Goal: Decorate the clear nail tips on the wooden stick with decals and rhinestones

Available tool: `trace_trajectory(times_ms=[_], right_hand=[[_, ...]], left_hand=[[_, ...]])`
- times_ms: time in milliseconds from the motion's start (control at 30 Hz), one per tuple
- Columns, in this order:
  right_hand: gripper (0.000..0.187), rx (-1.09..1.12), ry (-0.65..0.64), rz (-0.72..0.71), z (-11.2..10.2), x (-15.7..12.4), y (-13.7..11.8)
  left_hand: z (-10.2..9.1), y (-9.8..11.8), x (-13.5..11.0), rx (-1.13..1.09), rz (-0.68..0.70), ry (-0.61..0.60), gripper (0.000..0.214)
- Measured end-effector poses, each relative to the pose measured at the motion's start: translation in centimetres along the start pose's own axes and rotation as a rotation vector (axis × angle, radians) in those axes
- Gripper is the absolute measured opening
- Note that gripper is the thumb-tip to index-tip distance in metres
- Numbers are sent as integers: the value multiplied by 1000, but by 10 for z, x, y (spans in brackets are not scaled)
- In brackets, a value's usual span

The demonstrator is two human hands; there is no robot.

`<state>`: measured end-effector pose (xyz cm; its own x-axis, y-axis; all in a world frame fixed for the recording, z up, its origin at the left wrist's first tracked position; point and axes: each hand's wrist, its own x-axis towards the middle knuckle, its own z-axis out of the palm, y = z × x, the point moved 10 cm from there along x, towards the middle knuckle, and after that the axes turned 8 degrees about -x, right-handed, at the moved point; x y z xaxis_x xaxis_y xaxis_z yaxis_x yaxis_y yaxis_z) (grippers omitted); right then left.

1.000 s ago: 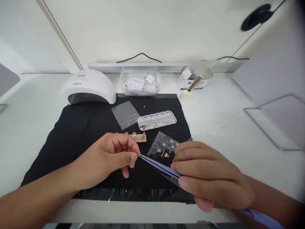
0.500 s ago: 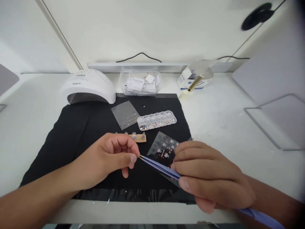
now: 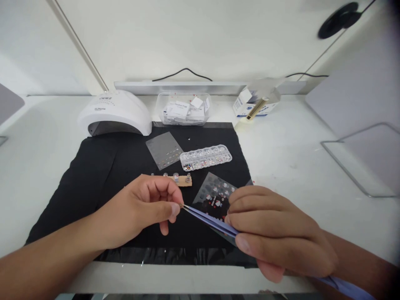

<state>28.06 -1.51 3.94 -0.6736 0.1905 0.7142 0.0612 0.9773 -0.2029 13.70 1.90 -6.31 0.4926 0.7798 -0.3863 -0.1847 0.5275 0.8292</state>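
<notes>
My left hand [image 3: 146, 210] hovers over a black mat [image 3: 103, 175], thumb and fingers pinched on something tiny that I cannot make out. My right hand [image 3: 278, 233] is closed on lilac tweezers [image 3: 208, 219], whose tip meets the left thumb and forefinger. Under the tweezers lies a clear sticker sheet [image 3: 215, 196] with small red and white designs. Just beyond my left hand is a tan strip [image 3: 181, 180] carrying a few small clear pieces.
A white nail lamp [image 3: 115, 114] stands at the back left. A clear rhinestone box [image 3: 205, 157] and a second clear sheet [image 3: 164, 150] lie on the mat. Behind are a tub of white pads [image 3: 184, 109] and a small blue-white carton [image 3: 254, 104]. A wire frame [image 3: 353, 166] sits right.
Almost nothing differs: both hands and the tweezers hold the same pose, with only a slight shift of the view.
</notes>
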Motion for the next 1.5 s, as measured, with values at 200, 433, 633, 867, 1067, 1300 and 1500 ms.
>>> trace_trajectory(times_ms=[200, 433, 633, 867, 1067, 1300, 1500], right_hand=[[29, 1, 10, 15, 1, -2, 1], [28, 15, 20, 20, -1, -1, 1], [22, 79, 192, 136, -5, -13, 20], [18, 309, 264, 326, 14, -20, 54], [17, 327, 260, 391, 22, -21, 66], [18, 291, 254, 434, 27, -26, 73], [18, 313, 246, 453, 31, -27, 76]], left_hand=[[-1, 0, 0, 49, -5, 9, 4], [-1, 2, -1, 121, 2, 23, 6], [-20, 38, -12, 507, 287, 188, 6], [-3, 70, -21, 1232, 715, 225, 4], [7, 64, -13, 1444, 792, 138, 9], [8, 51, -6, 1473, 738, 39, 12], [6, 53, -9, 1445, 772, 56, 15]])
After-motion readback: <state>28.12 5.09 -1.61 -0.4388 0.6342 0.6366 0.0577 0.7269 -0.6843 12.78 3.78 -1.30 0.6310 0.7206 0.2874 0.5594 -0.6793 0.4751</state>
